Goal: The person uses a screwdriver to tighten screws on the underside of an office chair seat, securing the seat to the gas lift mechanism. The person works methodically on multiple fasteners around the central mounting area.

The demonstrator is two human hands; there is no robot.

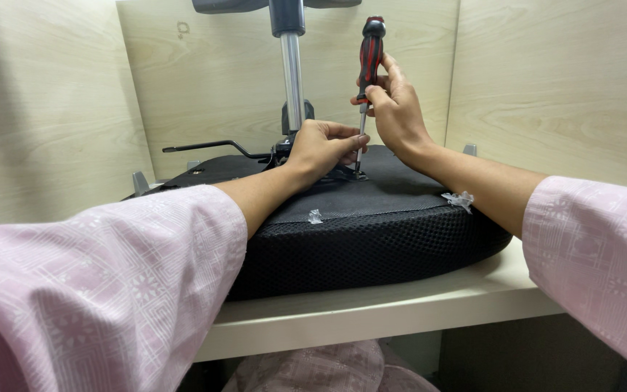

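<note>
Pink sleeves [110,290], chair seat [371,239] — right hand [400,109] on screwdriver [369,58], left hand [321,145] steadying shaft.

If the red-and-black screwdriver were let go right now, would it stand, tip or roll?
The screwdriver would probably tip: it stands upright on a thin shaft, top-heavy with its thick handle. Its rounded handle looks apt to roll across the seat cushion. The right hand steadies it; the left hand sits at the tip.

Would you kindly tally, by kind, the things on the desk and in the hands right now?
Screwdriver, red and black, held upright in the right hand: 1
Upturned black seat cushion, with the left hand resting on it by the screwdriver tip: 1
Metal column rising from the seat: 1
Black lever: 1
Scraps of clear plastic on the cushion: 2
Total: 6
</note>
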